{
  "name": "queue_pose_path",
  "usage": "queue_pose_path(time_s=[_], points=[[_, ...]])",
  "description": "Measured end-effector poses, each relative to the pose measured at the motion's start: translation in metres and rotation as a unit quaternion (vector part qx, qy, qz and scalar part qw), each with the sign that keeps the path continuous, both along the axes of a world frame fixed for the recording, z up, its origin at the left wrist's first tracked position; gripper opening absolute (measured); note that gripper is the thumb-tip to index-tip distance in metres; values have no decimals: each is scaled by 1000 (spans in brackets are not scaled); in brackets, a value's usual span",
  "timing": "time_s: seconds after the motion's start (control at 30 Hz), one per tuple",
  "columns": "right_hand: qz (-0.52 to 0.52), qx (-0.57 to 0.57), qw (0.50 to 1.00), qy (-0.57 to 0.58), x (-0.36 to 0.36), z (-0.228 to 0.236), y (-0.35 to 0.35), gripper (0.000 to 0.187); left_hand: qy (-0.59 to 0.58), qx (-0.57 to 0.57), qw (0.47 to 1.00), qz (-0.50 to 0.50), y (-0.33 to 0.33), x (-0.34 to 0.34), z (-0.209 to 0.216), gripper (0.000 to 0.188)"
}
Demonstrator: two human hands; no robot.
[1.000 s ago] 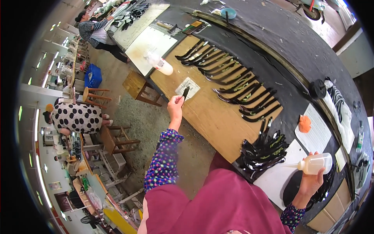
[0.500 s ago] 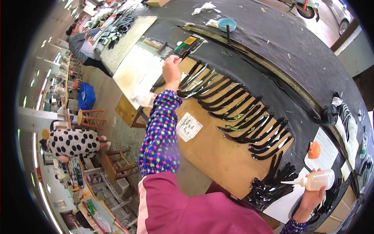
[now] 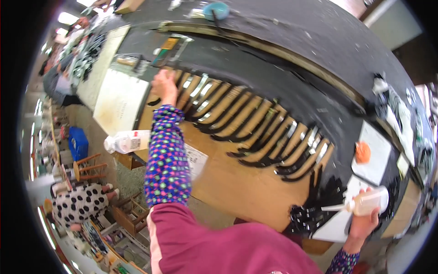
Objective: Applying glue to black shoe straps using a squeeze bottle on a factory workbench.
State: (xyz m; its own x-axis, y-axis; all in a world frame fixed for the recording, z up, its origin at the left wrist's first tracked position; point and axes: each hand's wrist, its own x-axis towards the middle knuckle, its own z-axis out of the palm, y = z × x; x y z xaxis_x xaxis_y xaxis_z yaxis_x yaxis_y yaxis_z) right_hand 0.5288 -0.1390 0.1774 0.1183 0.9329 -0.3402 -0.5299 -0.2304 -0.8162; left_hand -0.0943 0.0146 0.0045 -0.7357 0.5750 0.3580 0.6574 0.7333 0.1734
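Several curved black strips (image 3: 237,114) lie side by side in a row along the far side of a brown cardboard sheet (image 3: 246,182). My left hand (image 3: 165,86) is at the row's left end, its fingers closed on the upper end of a black strip (image 3: 154,102); motion blurs the fingertips and the hand hides most of that strip. In my right hand (image 3: 362,224) is a translucent squeeze bottle (image 3: 370,202) with a long thin nozzle, tilted so that the nozzle points left. Below that nozzle, a tangled pile of black strips (image 3: 310,218) sits at the cardboard's right end.
A white bottle (image 3: 130,141) stands beside my left forearm, near a printed paper (image 3: 196,160). White sheets (image 3: 372,155) and an orange lump (image 3: 362,152) are at the right. A long raised strip (image 3: 283,55) crosses the dark table; beyond it sits a blue bowl (image 3: 216,11). Another person works far left.
The whole view has shifted. My left hand has come down lower against the row's left end. The white bottle beside my forearm shows more fully. My right hand still holds the squeeze bottle.
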Motion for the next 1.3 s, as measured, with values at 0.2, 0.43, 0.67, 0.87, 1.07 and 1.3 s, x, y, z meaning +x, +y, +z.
queue_pose_path(time_s=[0.2,0.43,0.67,0.87,1.07,1.3], points=[[-31,31,998,49,24,31,1,68,-170,179,945,-213,-47,108,53,28],[-60,112,991,36,87,87,-21,68,-540,63,712,-443,-205,489,88,16],[-50,133,989,40,163,99,-68,69,-318,-43,826,-464,-248,613,51,33],[-49,137,986,86,197,95,-81,65,-417,-95,830,-358,-251,614,60,32],[-18,150,979,134,210,88,-76,59,-403,-65,836,-366,-257,615,52,27],[-9,133,980,146,209,81,-69,59,-342,34,847,-405,-263,605,55,24]])
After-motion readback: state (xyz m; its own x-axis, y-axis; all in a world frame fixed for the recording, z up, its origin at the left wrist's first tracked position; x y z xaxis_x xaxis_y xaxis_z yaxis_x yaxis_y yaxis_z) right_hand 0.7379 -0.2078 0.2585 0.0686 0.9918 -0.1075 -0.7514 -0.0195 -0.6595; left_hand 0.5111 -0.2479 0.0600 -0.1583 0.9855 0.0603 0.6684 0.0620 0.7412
